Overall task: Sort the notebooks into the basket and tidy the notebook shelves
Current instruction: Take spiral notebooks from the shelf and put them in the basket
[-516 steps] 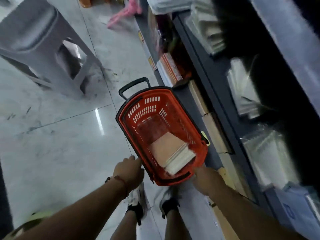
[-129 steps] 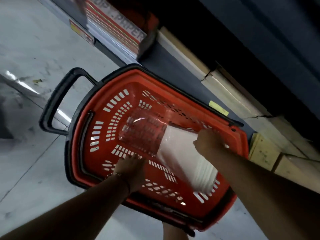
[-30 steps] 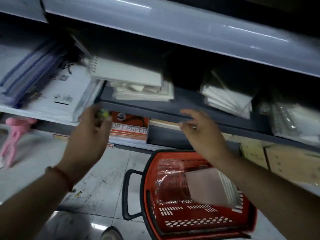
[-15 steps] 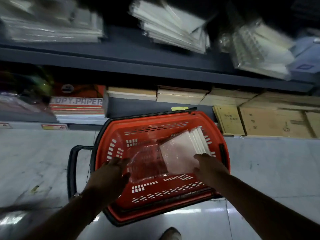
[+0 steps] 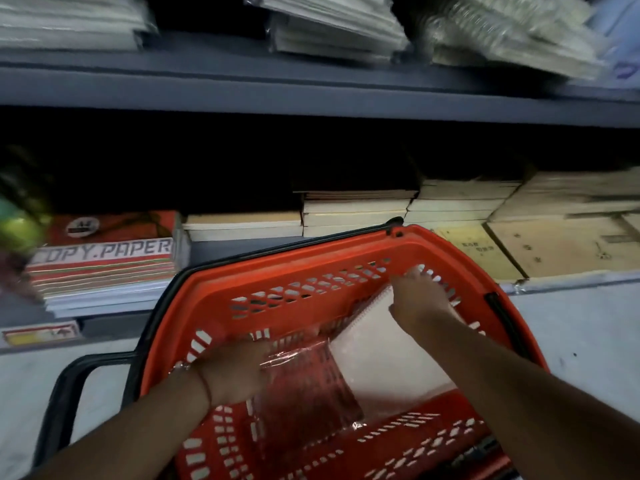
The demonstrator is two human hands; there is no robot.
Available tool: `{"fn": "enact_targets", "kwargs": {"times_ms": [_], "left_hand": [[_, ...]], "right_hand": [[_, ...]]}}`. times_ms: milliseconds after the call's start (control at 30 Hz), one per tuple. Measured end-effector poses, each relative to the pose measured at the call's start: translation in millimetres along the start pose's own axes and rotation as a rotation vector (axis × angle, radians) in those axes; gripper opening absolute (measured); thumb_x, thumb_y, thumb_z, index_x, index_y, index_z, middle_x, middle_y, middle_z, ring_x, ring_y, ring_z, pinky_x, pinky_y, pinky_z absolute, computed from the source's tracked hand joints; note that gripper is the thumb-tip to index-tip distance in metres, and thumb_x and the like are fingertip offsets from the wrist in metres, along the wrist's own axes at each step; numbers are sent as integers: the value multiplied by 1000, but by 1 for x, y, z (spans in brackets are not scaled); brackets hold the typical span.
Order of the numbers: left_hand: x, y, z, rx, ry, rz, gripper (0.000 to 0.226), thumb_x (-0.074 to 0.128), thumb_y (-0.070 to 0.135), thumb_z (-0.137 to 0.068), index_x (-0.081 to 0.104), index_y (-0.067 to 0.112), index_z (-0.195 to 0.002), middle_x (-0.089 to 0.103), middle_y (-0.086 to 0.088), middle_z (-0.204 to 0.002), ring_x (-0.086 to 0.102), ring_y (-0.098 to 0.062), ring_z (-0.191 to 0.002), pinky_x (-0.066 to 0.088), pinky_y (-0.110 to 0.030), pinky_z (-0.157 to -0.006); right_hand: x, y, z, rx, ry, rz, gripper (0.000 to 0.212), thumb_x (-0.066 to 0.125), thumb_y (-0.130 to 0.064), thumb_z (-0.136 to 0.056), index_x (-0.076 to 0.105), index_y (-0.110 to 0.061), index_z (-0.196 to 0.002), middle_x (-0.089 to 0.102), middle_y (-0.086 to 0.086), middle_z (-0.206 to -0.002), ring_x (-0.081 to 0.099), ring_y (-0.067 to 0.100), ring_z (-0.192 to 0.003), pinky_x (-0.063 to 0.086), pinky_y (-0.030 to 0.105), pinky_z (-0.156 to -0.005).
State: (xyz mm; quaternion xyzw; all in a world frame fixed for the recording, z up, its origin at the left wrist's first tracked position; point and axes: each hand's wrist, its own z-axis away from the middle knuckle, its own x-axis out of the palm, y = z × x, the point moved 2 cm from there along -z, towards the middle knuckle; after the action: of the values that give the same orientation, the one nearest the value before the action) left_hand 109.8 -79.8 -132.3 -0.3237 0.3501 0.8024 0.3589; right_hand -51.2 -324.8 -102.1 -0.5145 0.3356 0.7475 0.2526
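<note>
Spiral notebook (image 5: 388, 351), pale cover, wrapped in clear plastic, lies inside the orange basket (image 5: 311, 289), toward its 3 o'clock half, coil edge facing 11 o'clock. Loose end of the plastic wrap (image 5: 308, 386) spreads at 9 o'clock of the notebook, basket's red floor showing thru it.

L hand (image 5: 235, 372) is in the basket at 9 o'clock of the notebook, on the wrap's edge; fingers hidden under blur and plastic, so can't tell if it grips or just rests. Thin red band on that wrist. R hand (image 5: 419, 299) sits at the notebook's 12 o'clock corner, fingers reaching to the basket's far wall; pic is smeared there, can't tell if they're curled on the corner or flat.

Basket stands on pale floor (image 5: 571, 334), black handle (image 5: 65, 393) sticking out at 9 o'clock.

Past it at 12 o'clock, bottom shelf: copy paper ream stack (image 5: 107, 261) at 10 o'clock, cream notebook stacks (image 5: 353, 213) dead ahead, brown cartons (image 5: 561, 244) at 2 o'clock. Grey shelf (image 5: 311, 88) above carries more wrapped notebook piles (image 5: 332, 26), blurred.
</note>
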Motion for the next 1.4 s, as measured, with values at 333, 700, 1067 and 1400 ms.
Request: {"fn": "enact_targets", "kwargs": {"times_ms": [333, 700, 1067, 1400], "left_hand": [[-43, 1, 12, 162, 157, 241, 68, 60, 45, -95, 30, 31, -154, 48, 9, -149, 50, -10, -131, 38, -15, -99], [-87, -5, 79, 313, 368, 745, 15, 63, 30, -97, 68, 19, -106, 73, 4, -103, 69, -4, -92, 54, -29, -84], [-154, -20, 118, 407, 619, 1419, 31, 68, 9, -92, 59, 19, -120, 76, 12, -107, 70, -3, -101, 52, -13, -77], [-182, -9, 146, 544, 737, 1473, 37, 64, 16, -73, 67, 14, -111, 77, 0, -103, 73, -11, -95, 53, -15, -73]], "right_hand": [[-34, -38, 66, -191, -38, -631, 28, 75, -17, -83, 60, -38, -94, 68, -9, -101, 64, 12, -95, 53, 31, -83], [-176, -35, 136, -305, 538, -1148, 23, 69, -20, -89, 72, -35, -106, 71, -20, -96, 64, -5, -90, 46, 8, -69], [-177, -44, 112, -96, 328, -1365, 37, 65, -32, -92, 58, -37, -128, 69, -19, -114, 62, -6, -107, 48, 51, -100], [-211, -82, 128, -292, 269, -1695, 39, 50, 11, -86, 62, -14, -114, 77, 8, -98, 74, 10, -86, 52, 12, -68]]}}
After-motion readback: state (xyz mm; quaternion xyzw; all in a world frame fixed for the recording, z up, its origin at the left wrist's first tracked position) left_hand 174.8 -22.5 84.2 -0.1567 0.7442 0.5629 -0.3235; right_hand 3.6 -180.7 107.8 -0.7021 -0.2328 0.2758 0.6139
